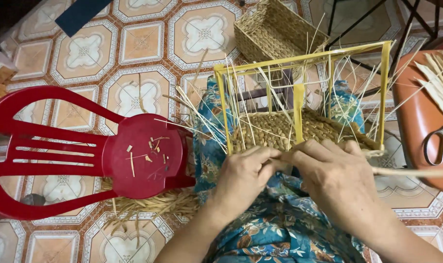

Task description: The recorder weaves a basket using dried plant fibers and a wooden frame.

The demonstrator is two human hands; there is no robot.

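Two hands: left hand [243, 173] and right hand [335, 178] pinch a fibre strand [411, 171] closed, against the half-woven basket [280, 129].
Frame: yellow frame [299, 61] just above the grip.
Risk: strand may slacken if the pinch eases.

One head-worn camera looks steeply down, close over the lap and hands [289, 175], tiled floor [85, 53] beyond.

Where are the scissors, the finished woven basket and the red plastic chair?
scissors [438, 140], head view, on the metal handle loop.
finished woven basket [275, 30], head view, on its near woven side wall.
red plastic chair [143, 156], head view, on the seat.
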